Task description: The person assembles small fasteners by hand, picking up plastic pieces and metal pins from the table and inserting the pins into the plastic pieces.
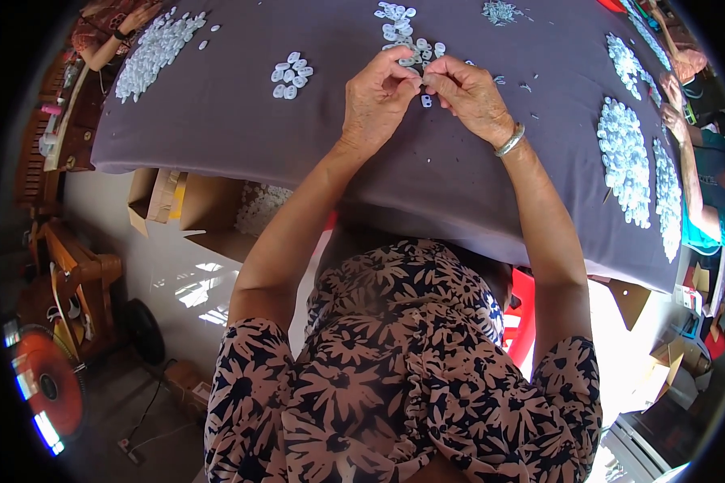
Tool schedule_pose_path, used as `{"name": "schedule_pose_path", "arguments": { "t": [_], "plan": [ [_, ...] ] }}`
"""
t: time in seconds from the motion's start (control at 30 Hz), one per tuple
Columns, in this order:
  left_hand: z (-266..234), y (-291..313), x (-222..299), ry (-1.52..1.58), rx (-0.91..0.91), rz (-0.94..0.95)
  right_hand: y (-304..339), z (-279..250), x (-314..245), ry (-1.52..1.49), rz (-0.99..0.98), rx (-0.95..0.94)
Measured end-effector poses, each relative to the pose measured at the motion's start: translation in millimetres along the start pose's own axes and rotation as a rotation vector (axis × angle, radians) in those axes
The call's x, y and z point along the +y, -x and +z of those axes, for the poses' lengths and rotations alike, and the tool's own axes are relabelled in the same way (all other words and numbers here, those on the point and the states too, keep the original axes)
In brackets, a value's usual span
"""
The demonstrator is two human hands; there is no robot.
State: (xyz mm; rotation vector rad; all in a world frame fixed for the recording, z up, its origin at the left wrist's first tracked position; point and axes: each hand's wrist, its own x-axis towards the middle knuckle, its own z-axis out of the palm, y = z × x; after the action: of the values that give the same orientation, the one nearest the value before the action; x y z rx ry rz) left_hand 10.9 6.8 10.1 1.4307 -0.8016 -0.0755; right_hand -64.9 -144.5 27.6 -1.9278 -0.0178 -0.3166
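Above the dark cloth-covered table [314, 137] my left hand [379, 97] and my right hand [474, 101] meet, thumbs and fingertips pinched together. Whatever sits between the fingertips is too small and covered to make out. Just below them lies a small white plastic piece with a dark opening [426, 101]. Beyond my fingers a cluster of pale oval plastic pieces [398, 30] runs away from me, its near end partly behind my hands. Left of my left hand is a smaller group of white oval pieces [292, 76]. A bracelet [511, 141] circles my right wrist.
A heap of white pieces [157, 55] lies far left, near another person's arm [101, 52]. Small metal-looking parts [501, 12] are piled at the back. More white pieces [623, 161] spread at right, where people's hands [673, 109] work. A cardboard box [209, 205] stands below the table edge.
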Motion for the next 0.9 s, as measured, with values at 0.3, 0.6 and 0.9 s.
{"name": "schedule_pose_path", "arguments": {
  "t": [0.3,0.6,0.9],
  "plan": [
    [1,-2,-7,-0.019,0.074,0.040,0,-7,-1,0.006,-0.004,0.039],
    [-3,2,-6,-0.511,0.019,0.060,-2,-35,12,0.217,0.009,0.171],
    [-8,-4,-21,-0.333,0.177,0.141,-3,-22,14,0.410,-0.115,0.177]
  ]
}}
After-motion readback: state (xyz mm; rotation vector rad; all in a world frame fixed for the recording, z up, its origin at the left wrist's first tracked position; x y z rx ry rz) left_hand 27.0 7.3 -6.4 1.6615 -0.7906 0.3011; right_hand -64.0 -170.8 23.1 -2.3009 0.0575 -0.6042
